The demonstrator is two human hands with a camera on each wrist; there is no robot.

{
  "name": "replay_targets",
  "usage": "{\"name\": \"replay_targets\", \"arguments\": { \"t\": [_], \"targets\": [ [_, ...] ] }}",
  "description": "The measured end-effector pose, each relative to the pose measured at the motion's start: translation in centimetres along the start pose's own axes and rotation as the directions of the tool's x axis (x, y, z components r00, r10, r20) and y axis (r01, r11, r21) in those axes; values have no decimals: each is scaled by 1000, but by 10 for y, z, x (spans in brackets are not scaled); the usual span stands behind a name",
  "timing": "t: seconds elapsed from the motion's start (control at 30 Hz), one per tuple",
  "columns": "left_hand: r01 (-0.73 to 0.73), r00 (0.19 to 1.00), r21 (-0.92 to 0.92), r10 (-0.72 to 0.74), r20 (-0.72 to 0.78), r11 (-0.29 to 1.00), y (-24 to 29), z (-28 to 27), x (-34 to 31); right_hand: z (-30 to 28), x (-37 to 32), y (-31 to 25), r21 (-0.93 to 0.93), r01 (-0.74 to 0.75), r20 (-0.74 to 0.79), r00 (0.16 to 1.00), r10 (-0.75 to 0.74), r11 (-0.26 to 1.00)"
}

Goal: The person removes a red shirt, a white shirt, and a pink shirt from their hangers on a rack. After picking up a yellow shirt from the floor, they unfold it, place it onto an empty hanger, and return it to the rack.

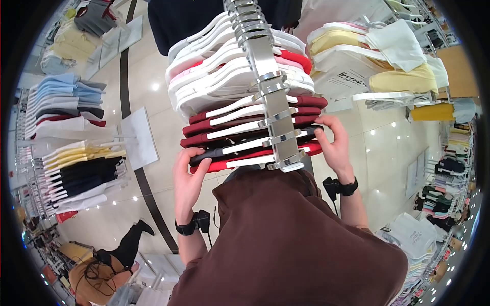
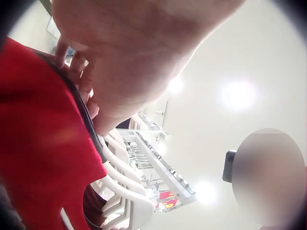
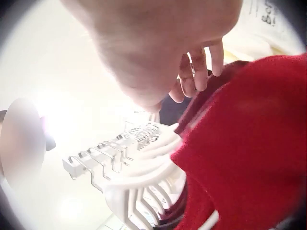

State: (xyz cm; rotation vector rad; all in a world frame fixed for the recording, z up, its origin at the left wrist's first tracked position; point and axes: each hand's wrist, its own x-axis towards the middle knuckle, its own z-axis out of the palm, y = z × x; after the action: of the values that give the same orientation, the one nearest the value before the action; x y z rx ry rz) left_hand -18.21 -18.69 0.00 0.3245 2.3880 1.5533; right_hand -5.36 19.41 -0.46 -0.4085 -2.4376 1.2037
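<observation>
Garments on white hangers hang in a row from a metal rail [image 1: 263, 56]. At the near end is a red garment [image 1: 217, 167], with a dark garment [image 1: 214, 153] just behind it. My left hand [image 1: 188, 178] pinches the dark garment's left shoulder between thumb and fingers. At its other shoulder, my right hand [image 1: 334, 148] pinches the edge with thumb and fingertips. Maroon garments [image 1: 196, 130] hang behind. The left wrist view has the left hand [image 2: 129, 52] beside the red cloth [image 2: 43, 129]; in the right wrist view, curled fingers [image 3: 199, 72] are by the red cloth [image 3: 249, 139].
White garments [image 1: 189, 86] hang farther along the rail. Yellow and white clothes [image 1: 400, 79] are on a rack at the right, and blue shirts [image 1: 61, 94] on another at the left. A person [image 1: 99, 275] is at the lower left, over the tiled floor [image 1: 158, 117].
</observation>
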Motion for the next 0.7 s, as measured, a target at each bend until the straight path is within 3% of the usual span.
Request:
{"name": "replay_targets", "arguments": {
  "t": [0.07, 0.13, 0.23, 0.3, 0.37, 0.5, 0.57, 0.7],
  "targets": [
    [-31, 998, 42, 33, -58, 999, 5, -2, 2, 0, 22, -10, 65, 69, -90, 994, -63, 995],
    [-60, 998, 69, 60, -10, 996, 25, -4, 6, -4, 58, -18, 120, 43, -114, 993, -29, 992],
    [-78, 993, 55, 73, 88, 995, 43, 4, 10, 6, 129, -35, 42, 202, -92, 976, -197, 979],
    [-266, 962, 205, 247, 113, 942, 49, 15, 11, 19, 171, -26, 25, 230, -61, 972, -229, 973],
    [-255, 964, 217, 230, 131, 942, 52, 22, 5, 33, 193, -17, -139, 188, 207, 966, -158, 972],
    [-285, 957, 228, 262, 127, 931, 42, 30, -6, 46, 197, -11, -146, 246, 257, 945, -203, 958],
    [-217, 975, 223, 200, 96, 950, 39, 37, -10, 45, 199, -9, -11, 158, 409, 902, -140, 987],
    [-279, 959, 274, 249, 138, 921, 41, 43, -6, 42, 195, -4, 118, 180, 484, 848, -215, 977]
  ]
}}
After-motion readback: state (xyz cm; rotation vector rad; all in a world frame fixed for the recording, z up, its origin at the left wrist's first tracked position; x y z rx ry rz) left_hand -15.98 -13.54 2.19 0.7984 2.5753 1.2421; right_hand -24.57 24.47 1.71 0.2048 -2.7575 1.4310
